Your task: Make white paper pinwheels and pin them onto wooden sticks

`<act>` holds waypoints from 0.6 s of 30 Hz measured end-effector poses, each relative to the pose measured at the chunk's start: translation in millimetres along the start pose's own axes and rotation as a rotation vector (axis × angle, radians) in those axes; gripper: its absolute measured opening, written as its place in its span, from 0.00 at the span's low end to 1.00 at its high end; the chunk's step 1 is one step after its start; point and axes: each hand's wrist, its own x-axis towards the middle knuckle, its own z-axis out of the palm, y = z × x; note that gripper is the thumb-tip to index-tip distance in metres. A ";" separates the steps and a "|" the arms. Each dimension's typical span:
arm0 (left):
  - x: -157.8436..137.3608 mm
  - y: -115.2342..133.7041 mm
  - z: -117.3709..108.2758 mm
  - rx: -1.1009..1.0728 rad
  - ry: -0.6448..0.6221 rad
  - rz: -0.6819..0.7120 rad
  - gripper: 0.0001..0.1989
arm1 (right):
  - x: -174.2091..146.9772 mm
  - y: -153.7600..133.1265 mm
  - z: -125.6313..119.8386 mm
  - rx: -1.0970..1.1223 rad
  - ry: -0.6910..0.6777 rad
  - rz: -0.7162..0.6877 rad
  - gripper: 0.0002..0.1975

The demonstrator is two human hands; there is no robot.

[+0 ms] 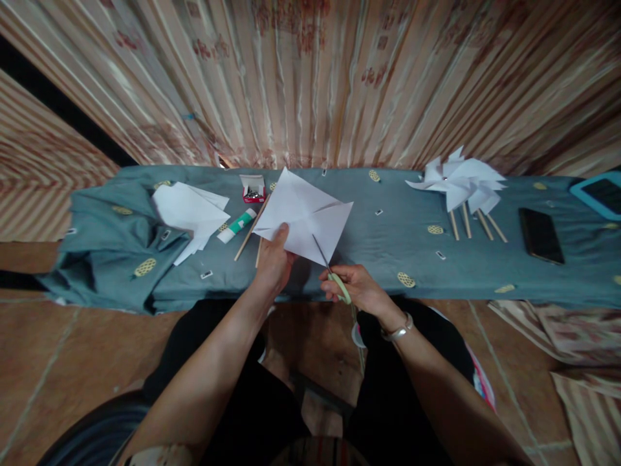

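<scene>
My left hand grips a square sheet of white paper near its lower left edge, thumb on top. Slits run inward from the sheet's corners. In my right hand are scissors with pale green handles, their blades at the paper's lower corner, pointing toward its middle. Beneath and left of the sheet lie thin wooden sticks, partly hidden. Beside them are a green and white glue tube and a small red box holding small metallic pieces.
More white paper lies at the left of the cloth-covered table. Several paper pinwheels on wooden sticks rest at the right, near a black phone and a blue-framed device. A pleated curtain hangs behind.
</scene>
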 end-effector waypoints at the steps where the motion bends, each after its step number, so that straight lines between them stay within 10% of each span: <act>1: -0.2 0.4 0.2 -0.002 0.000 -0.001 0.16 | 0.1 -0.2 0.1 0.006 -0.001 0.000 0.26; 18: -3.2 -8.2 -1.1 -0.009 -0.052 -0.038 0.13 | 1.3 4.6 -0.3 0.043 0.040 -0.023 0.28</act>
